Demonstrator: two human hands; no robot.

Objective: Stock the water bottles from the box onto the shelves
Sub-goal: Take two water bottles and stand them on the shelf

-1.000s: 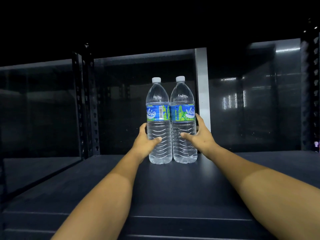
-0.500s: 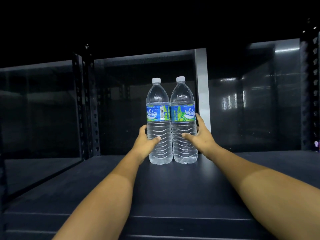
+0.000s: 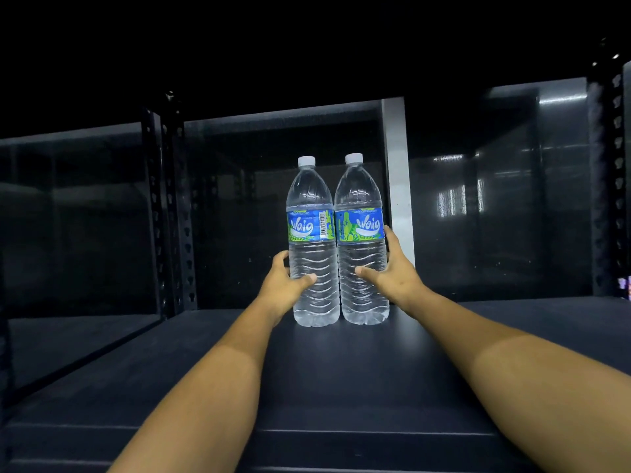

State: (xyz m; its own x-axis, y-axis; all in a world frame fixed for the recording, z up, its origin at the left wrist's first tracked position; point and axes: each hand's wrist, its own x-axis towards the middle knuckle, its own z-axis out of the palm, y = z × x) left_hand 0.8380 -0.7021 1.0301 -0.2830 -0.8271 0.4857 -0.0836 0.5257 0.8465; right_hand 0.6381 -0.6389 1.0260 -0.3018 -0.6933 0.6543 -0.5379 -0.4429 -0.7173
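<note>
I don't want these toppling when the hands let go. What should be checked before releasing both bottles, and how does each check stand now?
1. Left bottle upright: ok.
2. Right bottle upright: ok.
3. Bases resting flat on the shelf: cannot tell; they look down, but contact is unclear.
4. Left hand and right hand each gripping its own bottle's lower half: ok.
5. Bottles side by side, touching at the labels: ok.
6. Caps on both: ok.
</note>
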